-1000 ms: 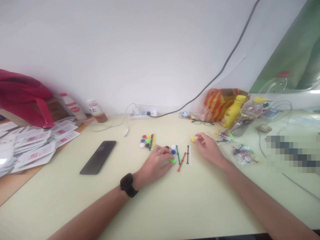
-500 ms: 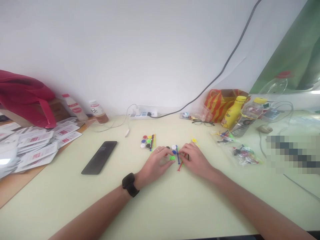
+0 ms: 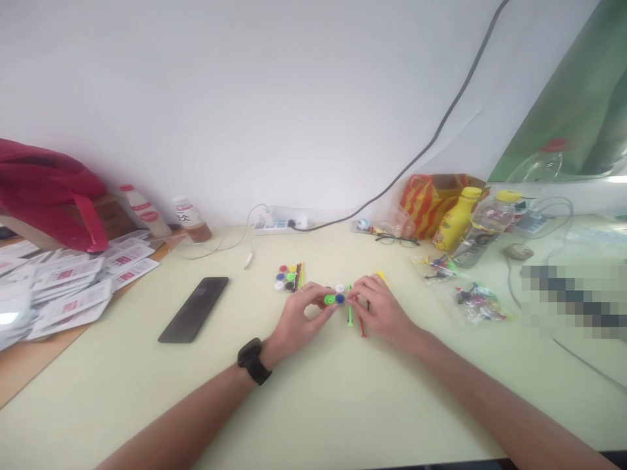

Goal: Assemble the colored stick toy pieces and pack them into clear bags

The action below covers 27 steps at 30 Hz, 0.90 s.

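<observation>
L hand (image 3: 300, 321) low over surface (image 3: 304, 411), thumb + index curved round green disc (image 3: 329, 299); can't tell if pinched or just steadied. Curve prob. stops small pcs sliding. Blue disc (image 3: 339, 299) next to green one, in gap btwn hands; white disc (image 3: 339, 288) just far of it.

R hand (image 3: 386, 313) opposite, fingers bent & bunched; contents hidden, can't tell if gripping. Facing fingertips likely suit work on pcs this small.

Green stick (image 3: 350, 317) + red stick (image 3: 363, 326) lie nr-far, partly under/beside R fingers, prob. for easy reach. Yellow pc (image 3: 384, 279) far side of R hand, part hidden.

Far L: disc cluster (image 3: 290, 277) w/ stick bundle (image 3: 299, 277) alongside, apparently grouped as a set. Clear bag (image 3: 482, 303) of pcs at R, phone (image 3: 193, 310) at L; both clear of hands.
</observation>
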Each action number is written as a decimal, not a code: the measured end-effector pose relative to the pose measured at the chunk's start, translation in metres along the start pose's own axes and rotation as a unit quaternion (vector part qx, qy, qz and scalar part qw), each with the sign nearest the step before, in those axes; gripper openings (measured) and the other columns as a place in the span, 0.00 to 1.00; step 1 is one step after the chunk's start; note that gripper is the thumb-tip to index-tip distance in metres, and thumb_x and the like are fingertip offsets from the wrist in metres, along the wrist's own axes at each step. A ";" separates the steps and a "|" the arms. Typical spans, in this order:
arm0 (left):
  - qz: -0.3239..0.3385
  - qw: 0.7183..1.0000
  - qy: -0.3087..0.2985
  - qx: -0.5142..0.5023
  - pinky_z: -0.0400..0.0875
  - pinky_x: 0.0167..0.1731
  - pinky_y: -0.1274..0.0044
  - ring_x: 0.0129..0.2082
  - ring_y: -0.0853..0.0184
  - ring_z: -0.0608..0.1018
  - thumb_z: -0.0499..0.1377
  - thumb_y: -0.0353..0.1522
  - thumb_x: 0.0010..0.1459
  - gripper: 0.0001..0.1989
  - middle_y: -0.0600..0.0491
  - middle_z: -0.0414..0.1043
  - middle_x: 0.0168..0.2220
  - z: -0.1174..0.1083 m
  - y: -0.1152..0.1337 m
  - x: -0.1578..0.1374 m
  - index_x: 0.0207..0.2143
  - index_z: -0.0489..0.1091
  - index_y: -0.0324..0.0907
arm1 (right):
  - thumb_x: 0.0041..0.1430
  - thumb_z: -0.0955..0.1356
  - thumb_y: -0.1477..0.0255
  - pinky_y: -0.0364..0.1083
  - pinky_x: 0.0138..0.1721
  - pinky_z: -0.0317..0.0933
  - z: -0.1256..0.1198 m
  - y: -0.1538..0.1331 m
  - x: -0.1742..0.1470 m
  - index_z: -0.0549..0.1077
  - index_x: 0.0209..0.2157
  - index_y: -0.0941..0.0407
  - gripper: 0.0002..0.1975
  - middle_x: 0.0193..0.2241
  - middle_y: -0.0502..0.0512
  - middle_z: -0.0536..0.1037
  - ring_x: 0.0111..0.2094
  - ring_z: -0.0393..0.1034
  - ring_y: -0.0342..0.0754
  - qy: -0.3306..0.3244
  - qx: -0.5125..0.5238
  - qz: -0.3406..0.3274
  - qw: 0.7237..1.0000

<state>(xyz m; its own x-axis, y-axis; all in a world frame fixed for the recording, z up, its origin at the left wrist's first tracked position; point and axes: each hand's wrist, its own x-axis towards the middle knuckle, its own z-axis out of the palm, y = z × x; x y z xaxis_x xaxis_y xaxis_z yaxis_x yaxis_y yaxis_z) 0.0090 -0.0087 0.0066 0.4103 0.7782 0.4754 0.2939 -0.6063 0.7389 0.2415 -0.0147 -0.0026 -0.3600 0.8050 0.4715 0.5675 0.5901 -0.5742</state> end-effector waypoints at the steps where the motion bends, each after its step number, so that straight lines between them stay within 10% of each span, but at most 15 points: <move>1: -0.008 1.000 0.000 -0.014 0.76 0.42 0.71 0.38 0.64 0.79 0.62 0.35 0.66 0.11 0.48 0.76 0.42 0.000 0.000 0.000 0.50 0.77 0.45 | 0.70 0.65 0.70 0.57 0.50 0.61 0.000 0.000 0.000 0.72 0.38 0.51 0.06 0.41 0.56 0.76 0.46 0.66 0.56 0.004 0.002 -0.009 1.000; 6: -0.035 0.996 -0.006 -0.080 0.78 0.49 0.69 0.44 0.62 0.81 0.62 0.34 0.66 0.14 0.46 0.77 0.47 -0.001 -0.003 0.000 0.53 0.75 0.44 | 0.72 0.62 0.68 0.57 0.53 0.60 -0.004 -0.007 -0.001 0.70 0.40 0.50 0.06 0.40 0.56 0.76 0.47 0.68 0.56 0.017 0.032 -0.001 0.999; 12: -0.034 0.995 -0.020 -0.091 0.78 0.51 0.67 0.46 0.60 0.81 0.65 0.33 0.63 0.18 0.46 0.77 0.48 0.001 -0.001 -0.001 0.56 0.74 0.44 | 0.73 0.61 0.63 0.48 0.32 0.63 -0.006 -0.029 -0.008 0.66 0.43 0.51 0.07 0.36 0.53 0.71 0.34 0.67 0.49 -0.028 0.189 0.090 0.977; 27: 0.041 0.998 -0.045 -0.026 0.76 0.44 0.70 0.42 0.63 0.79 0.62 0.31 0.67 0.16 0.48 0.78 0.42 0.001 0.008 -0.003 0.56 0.75 0.45 | 0.72 0.63 0.70 0.46 0.34 0.65 0.002 -0.034 -0.012 0.73 0.47 0.51 0.08 0.35 0.52 0.74 0.32 0.68 0.46 0.031 0.191 0.016 0.981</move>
<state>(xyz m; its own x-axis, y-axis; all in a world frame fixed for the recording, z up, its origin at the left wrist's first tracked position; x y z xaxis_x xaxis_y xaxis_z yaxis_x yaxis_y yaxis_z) 0.0108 -0.0162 0.0100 0.5074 0.7072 0.4923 0.2124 -0.6563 0.7240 0.2254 -0.0442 0.0102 -0.2938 0.8254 0.4821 0.2545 0.5537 -0.7929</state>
